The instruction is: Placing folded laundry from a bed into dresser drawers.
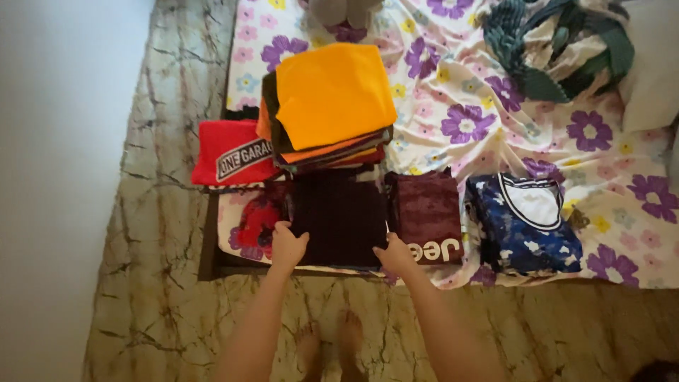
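Floor: marbled stone floor (pixel 163 212) runs down the left side and under the person's bare feet (pixel 329 339) at the bottom edge.
Red shirt: folded red shirt (pixel 230 152) with a dark printed band lies at the bed's left edge, just beside the pile.
Pile: tall stack of folded clothes (pixel 329 106), bright orange piece on top, sits behind the dark garment.
Left hand: left hand (pixel 288 246) is down on the near left edge of the dark maroon folded garment (pixel 339 216), fingers curled over the edge, thumb side pinching the cloth.
Dark garment: lies flat at the front edge of the bed, square between both hands, touching the stack behind it.
Right hand: right hand (pixel 396 256) grips the near right corner of the same garment, fingers closed on the cloth.
Maroon shirt: folded maroon shirt (pixel 428 212) with pale lettering lies right next to it.
Blue shirt: folded blue patterned shirt (pixel 523 223) with a white collar lies further right.
Bedsheet: floral bedsheet (pixel 467 106), purple flowers on white, under everything.
Far right: crumpled green and cream cloth (pixel 559 46) heaped at the back corner.
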